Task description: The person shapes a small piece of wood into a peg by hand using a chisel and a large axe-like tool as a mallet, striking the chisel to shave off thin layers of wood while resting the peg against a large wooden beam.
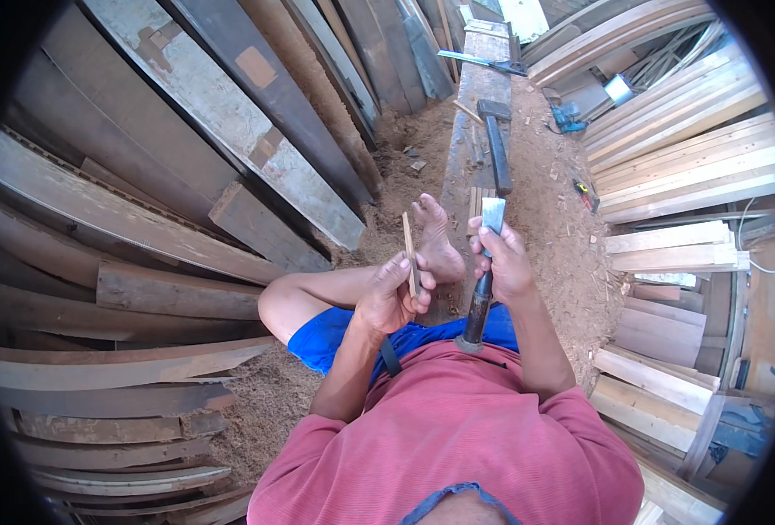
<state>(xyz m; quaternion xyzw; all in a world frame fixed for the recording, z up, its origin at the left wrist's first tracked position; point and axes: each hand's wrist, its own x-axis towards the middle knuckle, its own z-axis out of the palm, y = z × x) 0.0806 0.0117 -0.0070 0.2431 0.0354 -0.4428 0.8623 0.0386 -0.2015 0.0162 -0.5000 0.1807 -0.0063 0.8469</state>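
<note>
Stacked weathered planks [142, 210] at far left, leaning on sawdust floor [273, 394]. Left hand [392, 297], grip pinching thin wooden stick [409, 254], stick upright just beside bare foot [435, 241]. Right hand [501, 258], grip wrapped tight around chisel [483, 280], wide blade up, dark handle end down near blue shorts [335, 337]. Hammer [495, 140] on long beam [479, 131] beyond foot. Pale lumber stack [694, 166] at right.

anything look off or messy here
Nothing looks damaged. Sawdust and chips cover the ground, and a hammer lies loose on the long beam. The left hand holds a thin wood strip; the right hand grips a wide chisel.
</note>
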